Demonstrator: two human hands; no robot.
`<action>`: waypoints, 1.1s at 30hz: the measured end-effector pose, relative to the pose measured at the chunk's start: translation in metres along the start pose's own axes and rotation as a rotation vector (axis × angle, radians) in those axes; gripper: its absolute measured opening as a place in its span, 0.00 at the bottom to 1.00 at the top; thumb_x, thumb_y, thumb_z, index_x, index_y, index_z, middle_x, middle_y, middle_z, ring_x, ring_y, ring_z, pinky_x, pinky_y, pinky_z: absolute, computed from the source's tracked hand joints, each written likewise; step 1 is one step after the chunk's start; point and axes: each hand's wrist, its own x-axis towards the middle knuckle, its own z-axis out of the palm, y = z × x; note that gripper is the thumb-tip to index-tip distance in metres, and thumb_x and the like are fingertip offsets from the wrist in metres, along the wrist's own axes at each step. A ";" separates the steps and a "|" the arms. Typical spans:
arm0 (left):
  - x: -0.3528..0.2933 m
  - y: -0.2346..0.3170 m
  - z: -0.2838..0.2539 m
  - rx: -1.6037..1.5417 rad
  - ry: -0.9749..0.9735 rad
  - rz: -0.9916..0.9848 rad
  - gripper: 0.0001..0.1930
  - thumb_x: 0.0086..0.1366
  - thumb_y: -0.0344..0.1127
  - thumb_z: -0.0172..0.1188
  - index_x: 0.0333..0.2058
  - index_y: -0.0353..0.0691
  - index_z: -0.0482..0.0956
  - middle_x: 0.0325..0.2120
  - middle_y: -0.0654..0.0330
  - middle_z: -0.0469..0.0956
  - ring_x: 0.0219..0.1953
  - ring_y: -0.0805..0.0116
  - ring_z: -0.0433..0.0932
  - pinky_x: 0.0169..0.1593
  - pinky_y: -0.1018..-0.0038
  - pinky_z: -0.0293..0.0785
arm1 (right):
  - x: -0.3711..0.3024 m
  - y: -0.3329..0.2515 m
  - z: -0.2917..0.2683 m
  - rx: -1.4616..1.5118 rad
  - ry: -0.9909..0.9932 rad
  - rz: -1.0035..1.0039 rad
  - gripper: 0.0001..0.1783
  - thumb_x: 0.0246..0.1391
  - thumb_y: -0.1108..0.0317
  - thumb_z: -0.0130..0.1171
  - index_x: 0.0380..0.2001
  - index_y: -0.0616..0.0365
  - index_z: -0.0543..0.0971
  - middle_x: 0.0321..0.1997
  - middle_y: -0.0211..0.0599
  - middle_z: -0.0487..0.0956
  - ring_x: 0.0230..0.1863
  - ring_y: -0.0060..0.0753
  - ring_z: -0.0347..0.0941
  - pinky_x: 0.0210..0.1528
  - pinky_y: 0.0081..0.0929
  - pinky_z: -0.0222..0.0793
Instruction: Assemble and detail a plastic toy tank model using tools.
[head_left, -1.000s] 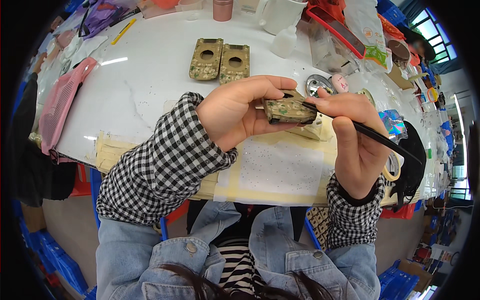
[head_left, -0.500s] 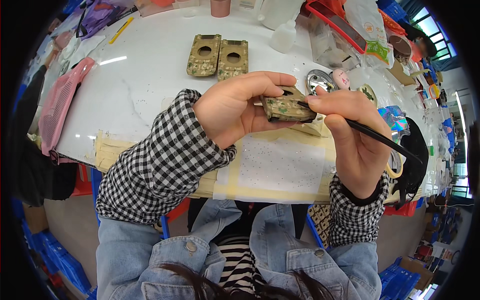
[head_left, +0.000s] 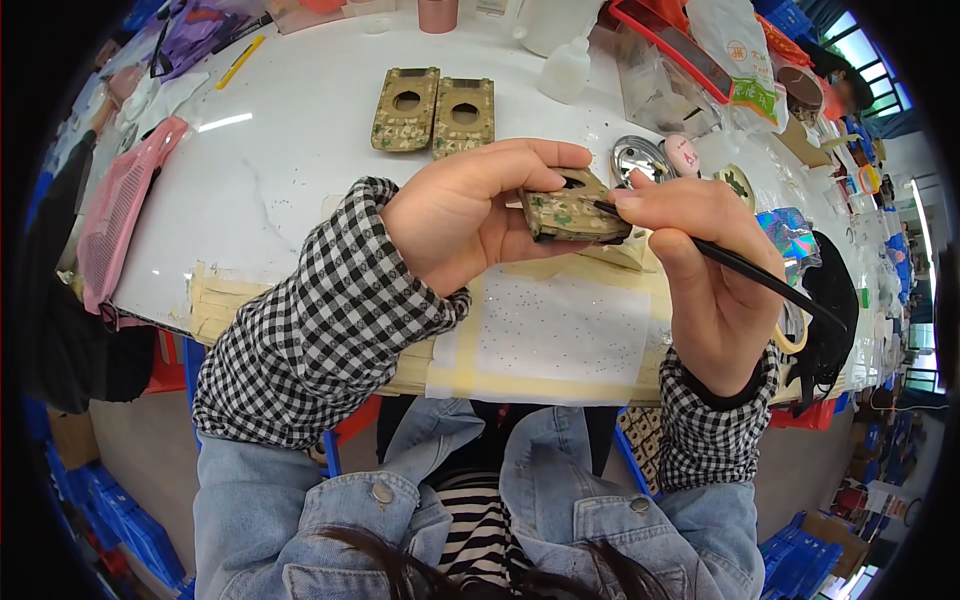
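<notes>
A camouflage-patterned model tank hull (head_left: 568, 214) is held above the table's front edge in my left hand (head_left: 450, 215), the thumb on top and the fingers beneath. My right hand (head_left: 712, 275) grips black tweezers (head_left: 765, 280) like a pen. Their tip meets the hull's near right side; whether anything sits between the points is too small to tell. Beyond my left hand lie two similar hulls (head_left: 405, 125) side by side, each with a round hole in its top. Below the held hull, a white sheet (head_left: 560, 335) bears many tiny dark specks.
Beige tape (head_left: 235, 300) edges the table. A pink mesh basket (head_left: 130, 215) stands at left, near a yellow pencil (head_left: 240, 62). A squeeze bottle (head_left: 566, 72), a red-cased phone (head_left: 675, 48), a round tin (head_left: 640, 158) and plastic bags (head_left: 738, 60) crowd the far right.
Almost nothing differs. The hull, my hands and the tweezers keep the same positions relative to each other; the whole view has shifted very slightly.
</notes>
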 end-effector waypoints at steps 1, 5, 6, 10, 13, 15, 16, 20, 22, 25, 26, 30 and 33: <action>0.000 0.000 -0.001 0.000 -0.005 0.001 0.23 0.65 0.36 0.44 0.58 0.33 0.60 0.46 0.52 0.74 0.47 0.68 0.76 0.53 0.72 0.73 | -0.001 0.000 0.000 0.004 0.006 0.000 0.07 0.55 0.76 0.52 0.34 0.69 0.77 0.36 0.47 0.79 0.41 0.38 0.74 0.53 0.41 0.68; 0.001 0.000 -0.002 -0.003 -0.019 0.002 0.23 0.65 0.35 0.44 0.58 0.33 0.59 0.46 0.53 0.74 0.46 0.68 0.76 0.52 0.73 0.73 | 0.000 -0.001 0.000 0.007 -0.006 0.000 0.07 0.55 0.76 0.52 0.34 0.69 0.77 0.36 0.47 0.79 0.41 0.38 0.74 0.53 0.42 0.69; 0.001 0.000 -0.002 -0.006 -0.021 0.002 0.24 0.65 0.35 0.44 0.58 0.33 0.59 0.46 0.53 0.74 0.46 0.68 0.77 0.52 0.73 0.73 | 0.000 -0.001 0.000 0.009 -0.004 0.001 0.07 0.55 0.76 0.52 0.34 0.69 0.77 0.36 0.47 0.79 0.41 0.38 0.74 0.53 0.42 0.69; 0.001 0.000 -0.003 0.002 -0.026 0.005 0.24 0.65 0.35 0.44 0.58 0.33 0.59 0.46 0.53 0.74 0.46 0.69 0.77 0.52 0.73 0.73 | 0.000 -0.002 0.000 0.014 -0.001 0.006 0.07 0.55 0.76 0.52 0.34 0.69 0.77 0.36 0.47 0.79 0.41 0.38 0.74 0.53 0.42 0.69; 0.001 0.000 -0.003 0.010 -0.026 0.003 0.24 0.65 0.35 0.44 0.58 0.33 0.59 0.46 0.53 0.74 0.46 0.69 0.77 0.51 0.73 0.74 | 0.000 -0.002 -0.001 0.002 -0.013 0.003 0.07 0.55 0.76 0.52 0.34 0.68 0.77 0.36 0.47 0.79 0.41 0.38 0.74 0.53 0.41 0.69; 0.001 0.000 -0.003 0.013 -0.032 -0.001 0.24 0.65 0.35 0.44 0.58 0.33 0.59 0.46 0.53 0.74 0.46 0.69 0.77 0.51 0.73 0.74 | 0.000 -0.002 -0.001 -0.006 -0.016 0.000 0.07 0.55 0.76 0.52 0.34 0.68 0.77 0.36 0.47 0.79 0.41 0.38 0.74 0.53 0.41 0.69; 0.001 0.000 -0.003 0.014 -0.031 0.000 0.24 0.65 0.35 0.44 0.58 0.33 0.59 0.46 0.53 0.74 0.46 0.69 0.77 0.51 0.73 0.74 | 0.000 -0.003 -0.001 -0.007 -0.014 0.000 0.07 0.55 0.76 0.52 0.34 0.68 0.77 0.36 0.46 0.79 0.41 0.38 0.74 0.53 0.41 0.69; 0.001 0.000 -0.002 0.015 -0.024 0.001 0.24 0.65 0.35 0.44 0.58 0.34 0.59 0.46 0.53 0.74 0.45 0.70 0.77 0.51 0.73 0.74 | 0.001 -0.001 0.001 -0.018 0.026 -0.026 0.06 0.50 0.76 0.58 0.32 0.65 0.78 0.33 0.40 0.80 0.37 0.38 0.75 0.47 0.35 0.70; 0.000 0.000 -0.002 0.016 -0.020 0.001 0.24 0.65 0.35 0.45 0.58 0.34 0.59 0.46 0.53 0.74 0.45 0.70 0.77 0.51 0.73 0.74 | 0.001 -0.002 0.000 -0.011 0.008 -0.013 0.06 0.52 0.75 0.56 0.33 0.67 0.78 0.34 0.43 0.80 0.39 0.38 0.74 0.50 0.37 0.69; 0.000 0.001 -0.002 0.023 -0.024 -0.001 0.23 0.64 0.35 0.45 0.58 0.34 0.59 0.46 0.53 0.74 0.45 0.70 0.77 0.51 0.73 0.74 | 0.001 -0.001 0.001 -0.013 0.031 -0.028 0.06 0.50 0.76 0.59 0.32 0.66 0.78 0.33 0.40 0.80 0.37 0.38 0.75 0.47 0.34 0.70; 0.000 0.001 -0.002 0.026 -0.024 -0.004 0.23 0.64 0.35 0.45 0.58 0.34 0.59 0.46 0.53 0.74 0.45 0.70 0.77 0.51 0.73 0.74 | 0.001 -0.001 0.001 -0.015 0.030 -0.028 0.06 0.50 0.76 0.59 0.32 0.66 0.78 0.33 0.40 0.80 0.37 0.38 0.75 0.47 0.35 0.70; 0.000 0.001 -0.003 0.029 -0.036 -0.010 0.23 0.64 0.34 0.45 0.58 0.34 0.60 0.46 0.54 0.74 0.45 0.71 0.77 0.51 0.73 0.74 | 0.001 -0.005 -0.002 -0.021 -0.019 0.003 0.07 0.54 0.75 0.53 0.33 0.68 0.78 0.35 0.46 0.79 0.40 0.38 0.75 0.52 0.41 0.69; 0.001 -0.001 -0.003 0.027 -0.026 -0.001 0.23 0.64 0.34 0.44 0.58 0.35 0.60 0.45 0.54 0.75 0.45 0.71 0.77 0.51 0.73 0.74 | 0.001 -0.004 -0.001 -0.019 -0.009 -0.001 0.06 0.52 0.75 0.56 0.33 0.67 0.78 0.34 0.43 0.80 0.38 0.38 0.75 0.50 0.38 0.70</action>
